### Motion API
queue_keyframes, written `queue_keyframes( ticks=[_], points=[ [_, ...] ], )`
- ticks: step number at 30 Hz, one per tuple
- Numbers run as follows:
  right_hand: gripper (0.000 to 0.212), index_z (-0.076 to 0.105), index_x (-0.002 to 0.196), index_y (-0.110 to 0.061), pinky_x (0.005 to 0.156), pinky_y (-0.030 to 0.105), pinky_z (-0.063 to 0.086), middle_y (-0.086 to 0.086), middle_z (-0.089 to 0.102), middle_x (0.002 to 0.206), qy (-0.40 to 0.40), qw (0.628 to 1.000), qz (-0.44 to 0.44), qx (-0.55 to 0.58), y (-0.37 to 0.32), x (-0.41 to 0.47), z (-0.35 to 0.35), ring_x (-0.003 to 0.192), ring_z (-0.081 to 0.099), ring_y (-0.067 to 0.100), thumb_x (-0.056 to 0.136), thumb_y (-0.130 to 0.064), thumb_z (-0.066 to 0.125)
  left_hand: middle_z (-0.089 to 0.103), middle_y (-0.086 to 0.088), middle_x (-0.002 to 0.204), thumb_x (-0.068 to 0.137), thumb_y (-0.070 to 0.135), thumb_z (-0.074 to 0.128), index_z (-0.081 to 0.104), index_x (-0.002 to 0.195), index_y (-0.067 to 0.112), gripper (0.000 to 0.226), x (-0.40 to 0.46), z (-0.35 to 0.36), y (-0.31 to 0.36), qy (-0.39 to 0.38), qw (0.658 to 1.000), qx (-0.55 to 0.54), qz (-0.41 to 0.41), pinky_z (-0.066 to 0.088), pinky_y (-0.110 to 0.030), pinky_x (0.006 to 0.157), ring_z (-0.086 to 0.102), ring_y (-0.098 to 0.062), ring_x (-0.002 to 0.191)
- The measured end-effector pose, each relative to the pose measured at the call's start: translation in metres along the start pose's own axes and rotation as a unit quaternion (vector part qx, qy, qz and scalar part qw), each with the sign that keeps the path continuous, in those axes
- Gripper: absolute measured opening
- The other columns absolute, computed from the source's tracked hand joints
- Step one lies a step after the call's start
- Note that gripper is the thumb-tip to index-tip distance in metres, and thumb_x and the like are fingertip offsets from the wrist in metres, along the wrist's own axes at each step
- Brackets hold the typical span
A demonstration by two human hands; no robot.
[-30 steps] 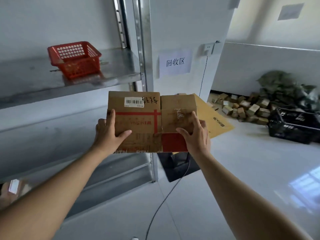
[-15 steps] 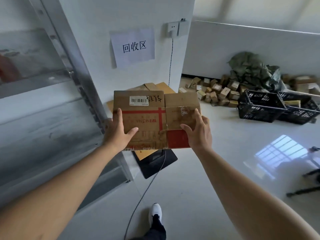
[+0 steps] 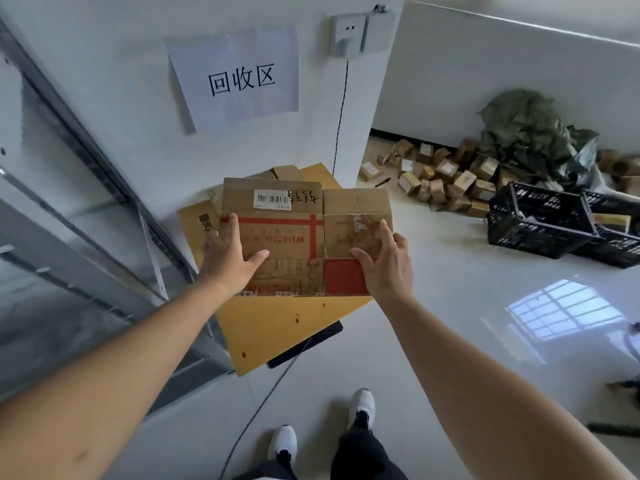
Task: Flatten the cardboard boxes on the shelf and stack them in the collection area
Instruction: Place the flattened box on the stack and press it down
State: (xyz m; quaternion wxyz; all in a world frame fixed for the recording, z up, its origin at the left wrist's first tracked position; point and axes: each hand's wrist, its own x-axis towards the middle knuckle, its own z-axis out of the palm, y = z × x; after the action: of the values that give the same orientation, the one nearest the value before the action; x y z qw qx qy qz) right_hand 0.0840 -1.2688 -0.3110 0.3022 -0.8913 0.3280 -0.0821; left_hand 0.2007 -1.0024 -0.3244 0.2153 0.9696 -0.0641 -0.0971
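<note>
From the head camera I see my left hand (image 3: 231, 258) and right hand (image 3: 387, 263) holding a flattened cardboard box (image 3: 304, 237) out in front of me, thumbs on top and fingers curled under its near edge, grasping it on both sides. It hangs above a yellow-brown sheet of flattened cardboard (image 3: 277, 327) that lies on the floor against the white wall.

On the box I read a white barcode label (image 3: 272, 199) with red handwriting beside it that I cannot make out, a red band and cross, upside-down red print reading "WINONA", and a solid red square near my right thumb. A paper sign (image 3: 235, 79) on the wall reads "回收区".

A wall socket (image 3: 349, 34) sits above, with a thin cable (image 3: 341, 109) running down from it. The metal shelf frame (image 3: 86, 168) stands at my left. To the right lie small cardboard boxes (image 3: 446, 178), a green bundle (image 3: 526, 129) and black plastic crates (image 3: 540, 220). My white shoes (image 3: 362, 407) show below.
</note>
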Motion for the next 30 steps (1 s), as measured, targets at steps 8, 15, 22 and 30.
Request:
queue_keyframes(
  ticks=[8,15,22,30],
  points=[
    [0.086,0.024,0.162,-0.033,0.099,0.049,0.054,0.004,0.041,0.151,-0.088,0.994,-0.057,-0.009,0.0,0.145,0.032,0.128,0.054,0.03,0.093,-0.054,0.07,0.036,-0.027,0.149,0.092,0.066,0.06,0.001,0.166,0.02,0.105,0.085,0.032,0.04,0.033,0.995,0.008,-0.098,0.044,-0.053,0.106,0.042,-0.042,0.136],
    [0.095,0.019,0.16,-0.042,0.098,0.048,0.055,0.003,0.033,0.158,-0.189,0.974,-0.118,-0.04,0.002,0.248,0.072,0.133,0.051,0.029,0.084,-0.063,0.072,0.038,-0.023,0.149,0.092,0.056,0.068,0.005,0.165,0.019,0.104,0.13,0.064,0.064,0.051,0.979,-0.033,-0.194,0.044,-0.049,0.107,0.041,-0.037,0.136],
    [0.079,0.025,0.158,-0.05,0.115,0.051,0.041,0.015,0.025,0.164,-0.24,0.953,-0.16,-0.09,-0.003,0.288,0.145,0.143,0.04,0.037,0.091,-0.058,0.065,0.033,-0.017,0.146,0.091,0.052,0.07,0.009,0.165,0.027,0.1,0.167,0.109,0.043,0.064,0.957,-0.071,-0.274,0.044,-0.055,0.11,0.035,-0.035,0.138],
    [0.07,0.028,0.157,-0.053,0.117,0.049,0.032,0.016,0.01,0.17,-0.24,0.944,-0.181,-0.136,-0.021,0.323,0.225,0.137,0.042,0.043,0.094,-0.062,0.058,0.03,-0.018,0.15,0.093,0.061,0.062,0.012,0.165,0.033,0.092,0.224,0.15,-0.007,0.047,0.945,-0.066,-0.316,0.039,-0.058,0.11,0.036,-0.037,0.138]
  ],
)
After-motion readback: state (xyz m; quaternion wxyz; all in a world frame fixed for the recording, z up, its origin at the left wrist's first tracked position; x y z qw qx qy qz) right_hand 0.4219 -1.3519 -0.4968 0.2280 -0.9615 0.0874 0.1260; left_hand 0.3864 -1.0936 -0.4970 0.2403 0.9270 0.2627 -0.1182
